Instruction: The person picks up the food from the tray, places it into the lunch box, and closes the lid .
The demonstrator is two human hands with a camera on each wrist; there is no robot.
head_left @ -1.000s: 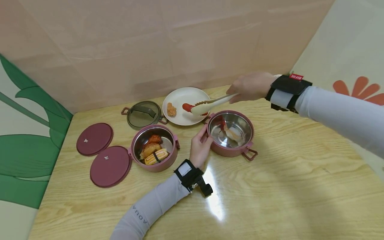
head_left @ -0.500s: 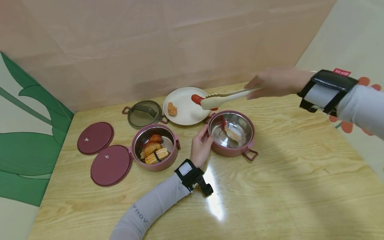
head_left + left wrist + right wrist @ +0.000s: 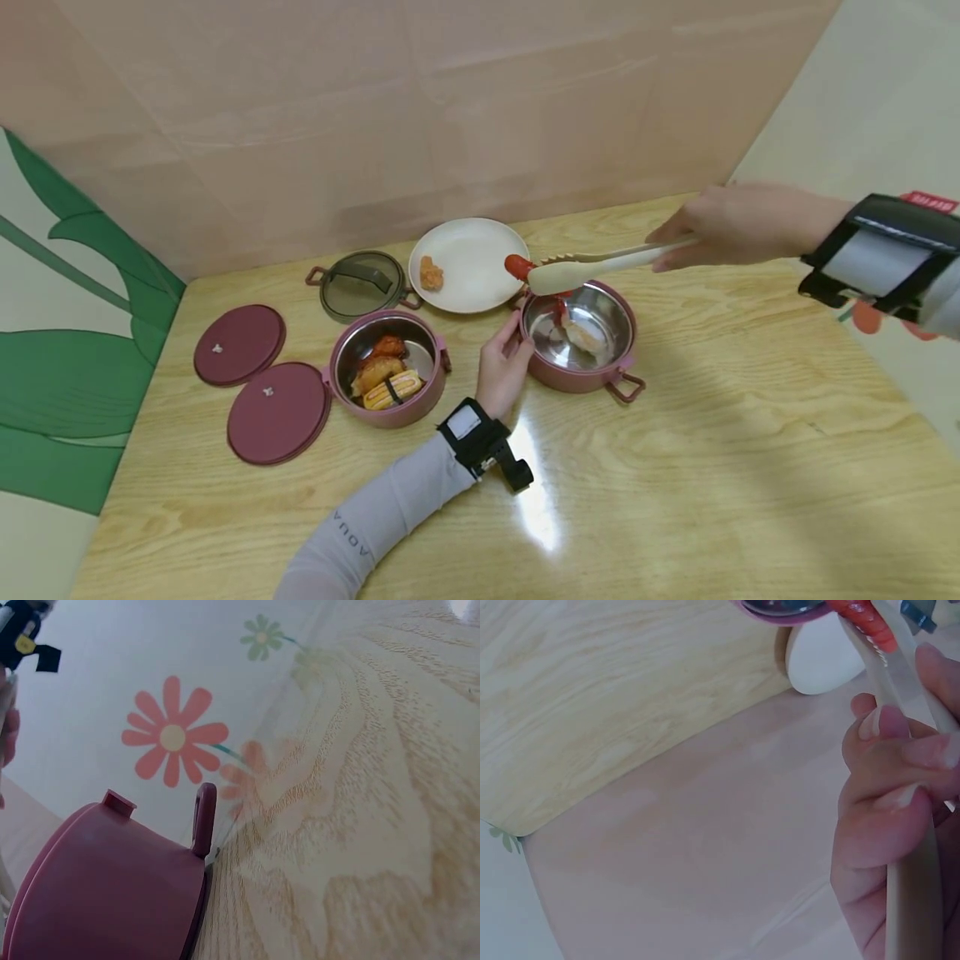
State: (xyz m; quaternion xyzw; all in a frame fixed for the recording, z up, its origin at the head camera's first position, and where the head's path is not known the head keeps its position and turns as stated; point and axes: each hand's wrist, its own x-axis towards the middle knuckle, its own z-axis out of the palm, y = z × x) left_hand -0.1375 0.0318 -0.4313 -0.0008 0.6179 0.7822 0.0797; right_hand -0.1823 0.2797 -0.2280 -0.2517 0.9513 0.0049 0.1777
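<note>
Watching the right hand (image 3: 738, 221) pinch tongs (image 3: 581, 273), we log the red sausage (image 3: 517, 267) over the right pot (image 3: 564, 380)'s far-left rim, left hand (image 3: 501, 377) gripping its left side. Left pot (image 3: 393, 417) holds three pieces (image 3: 378, 375), right a shrimp (image 3: 582, 336); sausage and plated nugget (image 3: 431, 274) seemingly remain.

Lane between the pots is blocked by the left hand (image 3: 501, 373) at the right pot's wall (image 3: 573, 380), and that pot's far rim is overhung by the tongs (image 3: 581, 273) and red sausage (image 3: 517, 266). Its near and right sides can be approached over the table (image 3: 720, 467), only the side handle (image 3: 627, 388) to be dodged. Left pot (image 3: 397, 416) is hemmed in by maroon lids (image 3: 277, 421), glass lid (image 3: 352, 293) and plate (image 3: 483, 262), but can be entered from above.
</note>
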